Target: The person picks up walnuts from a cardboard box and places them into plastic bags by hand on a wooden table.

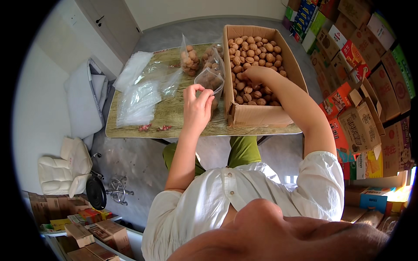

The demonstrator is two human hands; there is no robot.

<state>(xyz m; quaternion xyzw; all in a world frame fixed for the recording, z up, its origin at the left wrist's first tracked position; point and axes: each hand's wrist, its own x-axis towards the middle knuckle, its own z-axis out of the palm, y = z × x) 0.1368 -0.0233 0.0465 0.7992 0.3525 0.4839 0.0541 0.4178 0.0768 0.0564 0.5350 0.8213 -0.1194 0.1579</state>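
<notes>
My left hand point(198, 105) pinches the rim of a clear plastic bag point(216, 74) beside the cardboard box. The bag's mouth gapes toward me, and walnuts show through it. My right hand point(256, 75) reaches over the side of the open cardboard box point(261, 116), down onto the walnuts point(261, 54) that fill it. Its fingers bend downward, but their tips are hidden, so whether they grip any walnut does not show. Behind my left hand stands an upright clear bag of walnuts point(190, 61); another filled bag point(210, 55) is partly covered by the one I hold.
Flat empty plastic bags point(139, 102) lie in stacks on the left of the wood-patterned table point(174, 124). Small red scraps point(164, 128) lie near its front edge. Piled cartons point(361, 126) line the right side. A white chair seat point(65, 167) rests at left.
</notes>
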